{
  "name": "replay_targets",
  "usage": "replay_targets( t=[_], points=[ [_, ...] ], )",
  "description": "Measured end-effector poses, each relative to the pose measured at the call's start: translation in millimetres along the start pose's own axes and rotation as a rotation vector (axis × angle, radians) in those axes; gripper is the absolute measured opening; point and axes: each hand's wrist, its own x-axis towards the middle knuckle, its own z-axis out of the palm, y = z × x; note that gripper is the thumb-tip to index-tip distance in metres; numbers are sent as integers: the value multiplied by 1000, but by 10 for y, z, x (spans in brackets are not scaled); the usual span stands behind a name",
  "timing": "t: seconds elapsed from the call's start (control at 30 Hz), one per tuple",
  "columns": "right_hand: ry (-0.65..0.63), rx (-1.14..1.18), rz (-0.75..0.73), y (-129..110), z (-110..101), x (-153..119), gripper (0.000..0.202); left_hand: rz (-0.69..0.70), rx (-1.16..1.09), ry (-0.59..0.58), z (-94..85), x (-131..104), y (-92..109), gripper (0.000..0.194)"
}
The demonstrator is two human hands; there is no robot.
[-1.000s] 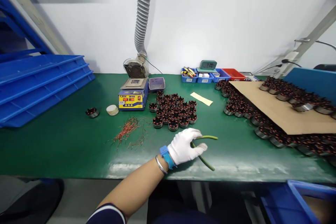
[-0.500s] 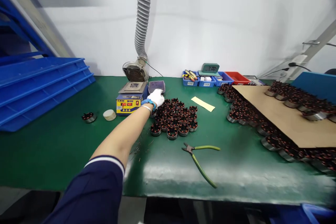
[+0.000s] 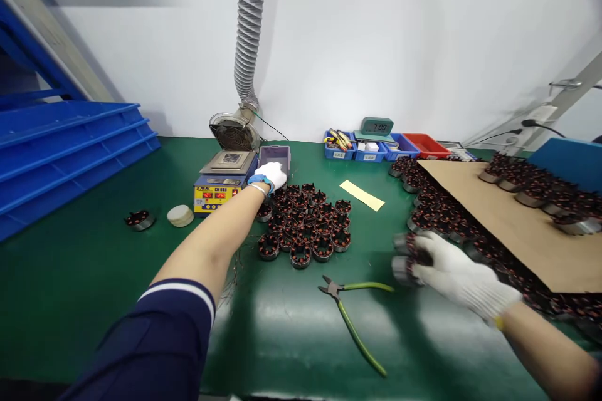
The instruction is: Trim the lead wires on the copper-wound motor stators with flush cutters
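My left hand [image 3: 271,174], in a white glove, reaches to the front of a small purple-grey bin [image 3: 275,151], at the back left of a cluster of motor stators [image 3: 301,219] with copper windings. Its fingers point away and are hidden. On the right, my gloved right hand [image 3: 451,266] grips two motor stators [image 3: 405,258] side by side above the green table; both are blurred by motion. Diagonal cutters [image 3: 348,310] with green handles lie spread apart in front of the cluster. Left of my left hand stands a blue and yellow solder pot [image 3: 216,197].
More stators [image 3: 426,200] stand in rows at right, partly under a brown cardboard sheet [image 3: 498,219]. A lone stator [image 3: 140,220] and round pale pads [image 3: 180,216] are at left, near blue crates [image 3: 70,156]. A yellow strip [image 3: 362,195] and small bins [image 3: 369,151] are farther back.
My right hand has come into view from the right, holding two stators. My left hand stays beside the bin and the cluster. The view has shifted slightly.
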Motion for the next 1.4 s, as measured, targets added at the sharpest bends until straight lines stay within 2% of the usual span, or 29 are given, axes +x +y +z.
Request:
replay_targets(
  t=[0.1,0.17,0.23,0.33,0.47,0.57,0.67,0.7,0.77,0.83,0.9,1.0,1.17,1.3,1.4],
  points=[
    [-140,-6,-27,-300,29,508,42,1,13,-106,25,-46,72,38],
    [-221,-82,-34,-486,78,707,39,32,7,-162,57,-117,116,44],
    [-259,-121,-59,-645,141,794,37,54,2,-201,86,-189,149,47],
    [-247,-108,-87,-836,220,819,45,52,-11,-225,69,-254,194,48],
    [-230,-61,-118,-973,252,825,56,22,-64,-195,-124,-423,294,49],
    [-201,2,-150,-921,254,766,61,-15,-108,-56,-313,-912,412,57],
    [-53,109,-181,-731,278,601,73,-17,-144,91,-381,-1711,562,69],
    [7,132,-178,-656,299,537,82,60,-173,133,-359,-1981,622,80],
    [74,137,-163,-525,364,438,105,182,-109,79,-251,-2415,760,107],
    [72,131,-170,-459,462,405,123,162,-13,38,-95,-2631,914,116],
    [72,130,-189,-470,575,440,126,95,66,55,59,-2634,1047,114],
    [120,158,-219,-589,709,549,124,28,125,104,208,-2430,1135,109],
    [227,199,-312,-769,710,628,109,18,138,126,243,-2194,1026,105],
    [281,175,-281,-658,601,414,114,32,92,184,209,-2233,949,99],
    [261,96,-315,-467,565,88,93,40,-40,351,202,-2290,918,84]
  ],
)
